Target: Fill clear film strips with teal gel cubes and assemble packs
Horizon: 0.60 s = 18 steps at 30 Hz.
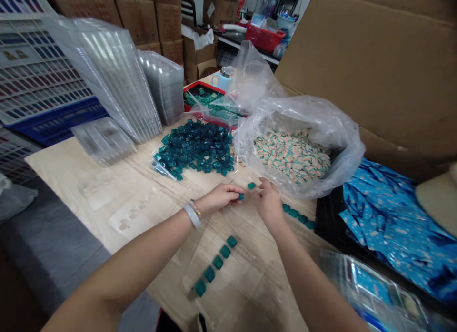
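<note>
teal cube [241, 197] held by left hand [220, 197], right hand [267, 203] just beside

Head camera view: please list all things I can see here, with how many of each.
teal square tablets: many, dark teal, heaped on a clear plastic sheet on the wooden table
tablet row: five, teal, near table's front
second tablet row: four, teal, further right
plastic bag: one, clear, holding peach-and-teal tablets, right of heap
foil packets: many, blue, in black tray at right
plastic trays: two stacks, clear, back left
cardboard boxes: several, brown, at back
left hand: one, pinching a teal tablet
right hand: one, beside left hand
</note>
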Available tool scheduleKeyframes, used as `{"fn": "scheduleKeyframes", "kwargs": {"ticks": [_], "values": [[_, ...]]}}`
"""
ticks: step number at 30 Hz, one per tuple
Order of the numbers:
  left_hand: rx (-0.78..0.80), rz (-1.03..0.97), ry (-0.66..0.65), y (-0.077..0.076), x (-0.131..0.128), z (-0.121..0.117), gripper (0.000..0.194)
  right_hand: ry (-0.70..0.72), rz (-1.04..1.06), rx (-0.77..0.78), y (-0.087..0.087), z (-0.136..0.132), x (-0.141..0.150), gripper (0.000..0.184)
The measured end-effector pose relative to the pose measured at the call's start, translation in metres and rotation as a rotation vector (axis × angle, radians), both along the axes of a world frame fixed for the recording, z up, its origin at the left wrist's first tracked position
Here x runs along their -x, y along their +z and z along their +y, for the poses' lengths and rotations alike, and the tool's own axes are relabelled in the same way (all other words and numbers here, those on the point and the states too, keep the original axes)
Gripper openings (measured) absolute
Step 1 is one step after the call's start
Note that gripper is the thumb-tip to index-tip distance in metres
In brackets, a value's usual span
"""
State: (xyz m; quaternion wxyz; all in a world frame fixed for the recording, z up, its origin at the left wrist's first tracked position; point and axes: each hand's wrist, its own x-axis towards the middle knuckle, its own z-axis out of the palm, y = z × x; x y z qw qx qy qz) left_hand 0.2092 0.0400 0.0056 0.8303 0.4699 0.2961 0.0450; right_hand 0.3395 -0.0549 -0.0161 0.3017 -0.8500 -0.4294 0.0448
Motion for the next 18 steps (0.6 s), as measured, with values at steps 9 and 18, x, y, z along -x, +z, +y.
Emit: {"fn": "scheduleKeyframes", "kwargs": {"ticks": [9, 18], "values": [[-0.100, -0.028, 0.083, 0.008, -0.007, -0.002, 0.007, 0.226, 0.188, -0.224, 0.020, -0.010, 0.038, 0.014], [-0.535, 0.083, 0.036, 0.011, -0.018, 0.000, 0.014, 0.113, 0.160, -0.289, 0.006, -0.016, 0.019, 0.017]]}}
